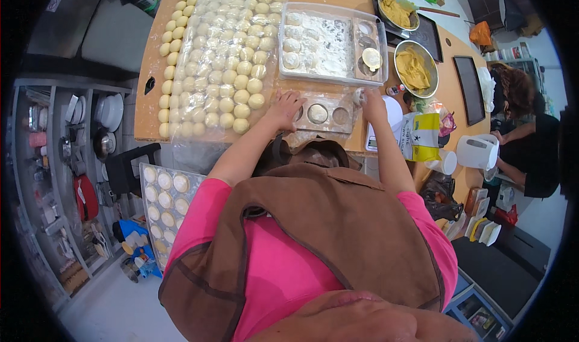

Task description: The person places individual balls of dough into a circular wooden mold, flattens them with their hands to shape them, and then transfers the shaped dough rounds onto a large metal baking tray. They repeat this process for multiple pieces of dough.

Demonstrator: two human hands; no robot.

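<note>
A wooden mould [341, 98] with round hollows lies at the table's near edge in front of me. Pale floured dough [317, 113] fills its middle hollow. My left hand [286, 109] rests on the mould's left end with its fingers spread. Just past the mould's right end, my right hand [373, 104] is closed around a small whitish thing [359, 96] that I cannot make out. Behind the mould stands a clear plastic tub [332, 78] of white flour with floured dough pieces along its left side. A second wooden mould [381, 45] lies across the tub's right side, bearing a pale dough disc [371, 59].
Rows of yellow dough balls [241, 96], partly under plastic film, cover the table's left. Metal bowls of yellow paste [412, 68] stand right, near a white scale [393, 116] and a yellow-white bag [425, 138]. A tray of discs [187, 182] sits lower left. Another person [540, 149] works at right.
</note>
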